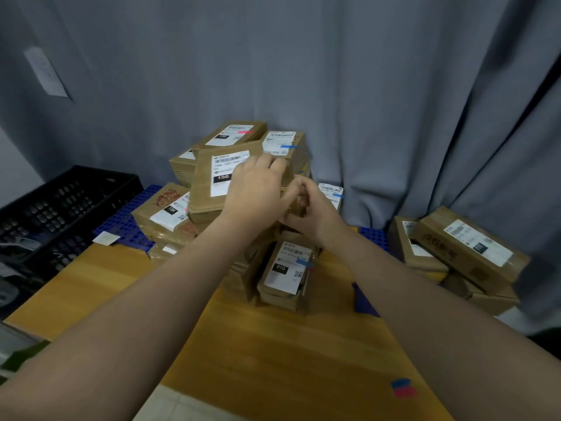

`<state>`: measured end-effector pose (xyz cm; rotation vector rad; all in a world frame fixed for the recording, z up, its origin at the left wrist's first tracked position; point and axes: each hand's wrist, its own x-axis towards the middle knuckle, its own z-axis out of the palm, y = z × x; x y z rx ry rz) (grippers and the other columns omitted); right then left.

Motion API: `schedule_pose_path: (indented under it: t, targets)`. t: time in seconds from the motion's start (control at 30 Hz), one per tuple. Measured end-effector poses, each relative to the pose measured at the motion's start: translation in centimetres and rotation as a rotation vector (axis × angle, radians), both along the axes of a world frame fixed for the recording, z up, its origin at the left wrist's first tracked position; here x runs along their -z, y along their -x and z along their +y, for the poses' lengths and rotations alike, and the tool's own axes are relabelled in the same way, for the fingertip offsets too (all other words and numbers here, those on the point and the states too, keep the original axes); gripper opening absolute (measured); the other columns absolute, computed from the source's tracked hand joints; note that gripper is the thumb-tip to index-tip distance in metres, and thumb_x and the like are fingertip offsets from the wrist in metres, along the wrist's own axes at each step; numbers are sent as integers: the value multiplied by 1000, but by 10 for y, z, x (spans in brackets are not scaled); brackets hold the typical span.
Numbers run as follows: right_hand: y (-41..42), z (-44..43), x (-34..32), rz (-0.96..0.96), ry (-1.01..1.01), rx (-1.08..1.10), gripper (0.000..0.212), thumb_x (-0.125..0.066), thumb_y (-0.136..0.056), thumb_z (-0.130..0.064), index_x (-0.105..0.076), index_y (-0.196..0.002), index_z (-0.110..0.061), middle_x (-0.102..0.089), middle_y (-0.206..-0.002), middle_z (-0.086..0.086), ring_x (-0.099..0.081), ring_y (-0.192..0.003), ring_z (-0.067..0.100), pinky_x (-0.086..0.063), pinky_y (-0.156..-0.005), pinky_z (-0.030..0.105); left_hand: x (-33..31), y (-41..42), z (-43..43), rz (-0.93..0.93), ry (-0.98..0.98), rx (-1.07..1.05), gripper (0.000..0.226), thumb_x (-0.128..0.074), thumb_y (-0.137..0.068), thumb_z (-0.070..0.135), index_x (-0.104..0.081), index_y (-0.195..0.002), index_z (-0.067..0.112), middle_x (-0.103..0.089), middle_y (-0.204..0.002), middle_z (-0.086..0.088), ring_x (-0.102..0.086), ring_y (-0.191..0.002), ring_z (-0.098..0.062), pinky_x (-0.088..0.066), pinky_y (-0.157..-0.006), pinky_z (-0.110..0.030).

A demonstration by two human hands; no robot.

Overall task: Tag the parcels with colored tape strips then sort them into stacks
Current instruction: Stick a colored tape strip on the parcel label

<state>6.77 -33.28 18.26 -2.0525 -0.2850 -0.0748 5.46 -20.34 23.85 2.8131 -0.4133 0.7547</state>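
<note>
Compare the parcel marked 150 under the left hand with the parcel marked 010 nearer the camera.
The parcel marked 150 sits tilted high on the pile, held by the left hand; the parcel marked 010 lies lower, at the pile's front, untouched. The 010 one carries a blue strip at its label's edge; no strip shows on the 150 one, though the hand hides part. Both are brown cardboard with white labels.

Wooden tabletop (273, 344). At its centre stands a low stack of brown parcels (282, 287), the uppermost labelled 010. Blue and red tape strips (402, 387) lie near the front right edge. A white slip (106, 238) lies at the far left corner, overlapping a blue perforated panel (127, 220).
</note>
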Motion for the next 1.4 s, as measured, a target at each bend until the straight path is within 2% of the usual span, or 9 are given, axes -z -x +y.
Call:
schedule_pose_path:
  t: [0.1,0.2,0.37,0.6,0.73,0.93,1.13,1.27,1.4]
  targets:
    - [2,-30,3,12,-36,83,78,-79,-70,-29,-40,-137,-22,-56,-126,-1,-56,-112,17,-50,-93,38,0,-1,-33,-9,10,81,40,-45,-94,41,-59,-120,14,-59,-120,-6,-50,-113,-26,-36,-94,-40]
    - [9,-76,10,45,-54,162,69,-73,-81,-8,-37,-140,-13,-51,-104,-14,-54,-93,2,-49,-85,23,8,-4,-72,14,2,163,37,-46,-94,39,-59,-120,16,-60,-119,-5,-51,-111,-24,-37,-92,-37]
    - [25,-168,36,104,83,318,71,-73,-84,-17,-35,-143,-10,-46,-139,9,-48,-124,24,-42,-98,31,49,-16,-143,222,39,274,33,-50,-93,33,-60,-117,12,-60,-113,-10,-52,-107,-30,-40,-89,-39]
    - [40,-286,78,256,450,494,60,-65,-84,-26,-42,-137,-11,-47,-133,13,-42,-125,31,-37,-105,39,113,-27,-217,422,45,326,32,-50,-93,35,-60,-113,12,-63,-108,-10,-56,-101,-30,-47,-80,-39]
    - [31,-337,86,381,797,467,77,-62,-83,-49,-27,-145,-19,-23,-149,15,-21,-137,35,-24,-111,46,127,-36,-251,503,77,337,34,-50,-96,33,-57,-119,10,-61,-114,-11,-56,-103,-27,-49,-83,-43]
    - [-11,-395,98,528,934,389,112,-64,-71,-67,4,-152,-30,5,-157,24,5,-146,39,7,-113,61,144,-53,-284,605,116,301,32,-50,-97,30,-57,-121,10,-60,-116,-10,-56,-101,-23,-47,-82,-34]
    - [-33,-412,113,558,874,359,120,-69,-65,-65,11,-150,-35,-16,-151,25,-12,-142,41,-1,-115,58,161,-58,-292,773,184,228,33,-50,-97,28,-55,-124,10,-59,-119,-9,-54,-107,-22,-40,-82,-23]
    - [-27,-385,108,363,732,430,124,-72,-58,-64,6,-150,-35,-26,-140,17,-26,-129,37,-20,-109,47,167,-54,-297,896,417,181,46,-53,-95,35,-46,-134,11,-54,-128,-6,-52,-110,-15,-39,-82,-19]
    - [-15,-328,107,156,528,526,126,-72,-58,-67,4,-151,-30,-25,-139,17,-27,-128,36,-23,-108,50,158,-48,-298,1167,1013,104,86,-65,-82,50,-14,-149,33,-45,-139,6,-49,-123,-17,-46,-96,-35]
